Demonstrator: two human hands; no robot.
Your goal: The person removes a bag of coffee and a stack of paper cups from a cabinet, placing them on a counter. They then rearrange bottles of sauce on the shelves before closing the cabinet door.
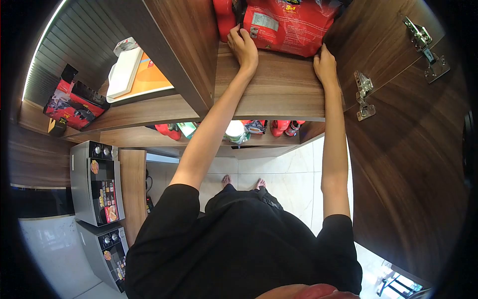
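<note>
A wood-grain cabinet is set above a floor of pale tiles (294, 187). At the far left, a red-and-black package (74, 104) is positioned near the front edge of the left compartment (149, 107). Below it, two silver microwave ovens with black fronts (94, 182) are located. To the right of the package, a flat white box (124, 72) is carried on an orange panel with a white rim (149, 74).

The centre compartment is bounded on its left by a brown upright partition (186, 55). At the rear left of its brown wood-grain shelf (279, 87), a red object (225, 20) is placed beside a large red plastic package marked "3in1" (291, 30). The large package is set back from the shelf's front edge, between the hands. Its left side is touched by the left hand (244, 49), the visible fingers slightly apart. Its front right corner is touched by the fingertips of the right hand (325, 65), the visible fingers close together. Whether the film is clamped by either hand cannot be told.

On the lower shelf (259, 139), a white round container (236, 130) is seen among red items. At the right, two metal hinges (364, 94) are fitted at the brown door (413, 164), which is swung open.
</note>
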